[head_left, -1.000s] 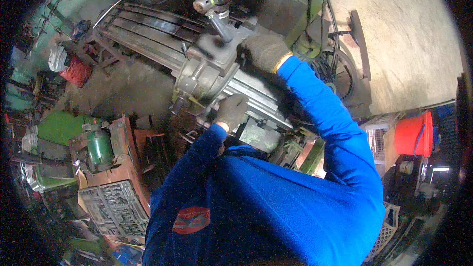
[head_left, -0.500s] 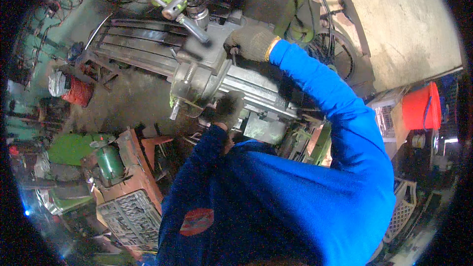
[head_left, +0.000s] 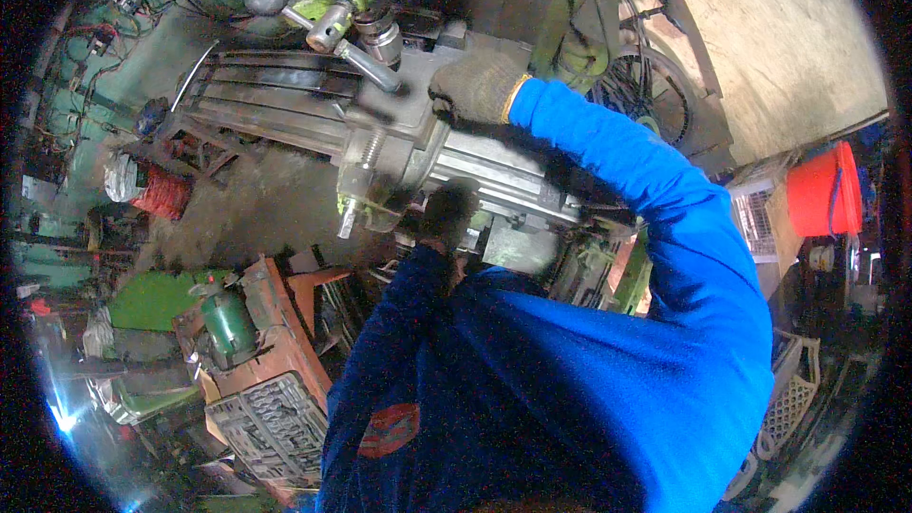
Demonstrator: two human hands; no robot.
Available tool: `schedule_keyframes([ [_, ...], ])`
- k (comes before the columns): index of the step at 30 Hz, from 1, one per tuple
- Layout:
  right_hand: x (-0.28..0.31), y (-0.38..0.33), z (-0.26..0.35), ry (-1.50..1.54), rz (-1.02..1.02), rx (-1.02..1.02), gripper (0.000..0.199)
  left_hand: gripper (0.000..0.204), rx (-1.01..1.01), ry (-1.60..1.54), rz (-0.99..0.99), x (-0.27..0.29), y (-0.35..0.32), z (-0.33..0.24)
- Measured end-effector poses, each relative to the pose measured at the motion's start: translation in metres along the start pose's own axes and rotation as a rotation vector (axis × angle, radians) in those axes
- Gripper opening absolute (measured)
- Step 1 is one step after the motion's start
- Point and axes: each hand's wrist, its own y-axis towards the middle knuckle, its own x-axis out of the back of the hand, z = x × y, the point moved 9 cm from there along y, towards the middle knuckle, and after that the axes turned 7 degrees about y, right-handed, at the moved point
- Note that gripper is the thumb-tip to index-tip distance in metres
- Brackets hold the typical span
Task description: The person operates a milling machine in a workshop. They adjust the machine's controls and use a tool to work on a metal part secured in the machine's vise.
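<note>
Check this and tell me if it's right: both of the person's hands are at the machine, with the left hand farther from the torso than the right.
You have the sides swapped: the head view shows the right hand farther from the torso and the left hand nearer to it. Both are indeed at the machine.

Gloved hands (head_left: 475, 87) at slotted machine table (head_left: 266, 100).
</note>
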Motion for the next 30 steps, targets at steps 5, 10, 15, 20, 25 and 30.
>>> schedule_keyframes([
  [5,-0.001,-0.006,-0.002,0.062,0.032,0.104,0.021,0.032,-0.044,0.042,-0.157,0.002,-0.001,-0.004],
  [10,-0.010,-0.007,-0.012,0.043,0.038,0.190,0.026,0.030,-0.302,0.305,-0.171,-0.009,0.002,-0.003],
  [15,-0.003,-0.010,-0.010,-0.049,0.036,0.103,0.025,0.024,-0.412,0.266,-0.361,0.013,-0.018,-0.025],
  [20,0.004,-0.013,-0.009,-0.090,0.100,0.019,0.025,0.022,-0.086,-0.107,-0.207,-0.008,0.000,0.010],
  [25,0.022,-0.013,0.003,-0.045,-0.004,0.072,0.034,0.021,-0.290,0.518,-0.140,0.001,0.007,-0.017],
  [30,-0.008,-0.008,-0.010,-0.053,0.070,0.104,0.032,0.033,-0.052,0.408,0.232,0.013,0.006,-0.031],
])
